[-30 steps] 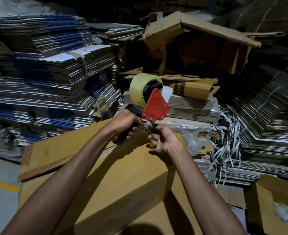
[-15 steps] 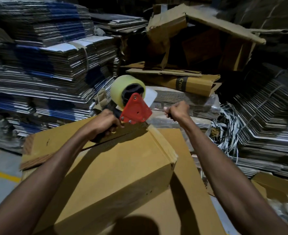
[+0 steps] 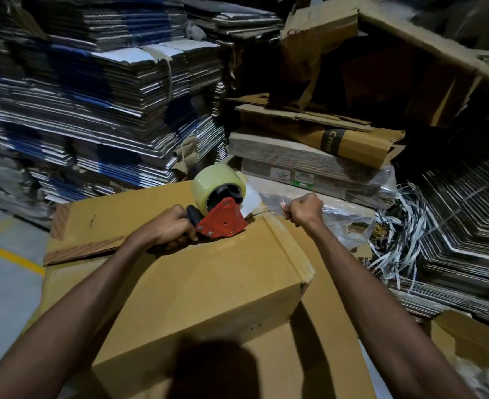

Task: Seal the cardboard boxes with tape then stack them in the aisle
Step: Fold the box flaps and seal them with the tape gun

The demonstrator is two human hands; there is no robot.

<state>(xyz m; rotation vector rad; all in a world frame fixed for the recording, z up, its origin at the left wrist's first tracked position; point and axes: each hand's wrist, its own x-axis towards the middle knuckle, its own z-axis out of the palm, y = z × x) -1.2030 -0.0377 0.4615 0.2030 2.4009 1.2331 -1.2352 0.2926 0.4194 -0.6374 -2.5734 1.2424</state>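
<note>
A brown cardboard box (image 3: 208, 286) lies in front of me on flattened cardboard. My left hand (image 3: 165, 228) grips the black handle of a red tape dispenser (image 3: 221, 220) that carries a roll of clear tape (image 3: 213, 182); the dispenser rests on the box's far top edge. My right hand (image 3: 303, 208) is closed in a fist beyond the box's far right corner, pinching the free end of the tape. A clear strip stretches from the dispenser to that hand.
Tall stacks of flattened cartons (image 3: 93, 110) rise at the left and back. A torn open carton (image 3: 381, 53) sits on piled cardboard behind. White strapping (image 3: 395, 240) and more flat stacks lie right. An open box (image 3: 473, 349) is at lower right. Grey floor with a yellow line (image 3: 7, 254) lies left.
My right hand pulled away from the dispenser to the right, drawing tape out. My left hand lowered the dispenser onto the box's far edge.
</note>
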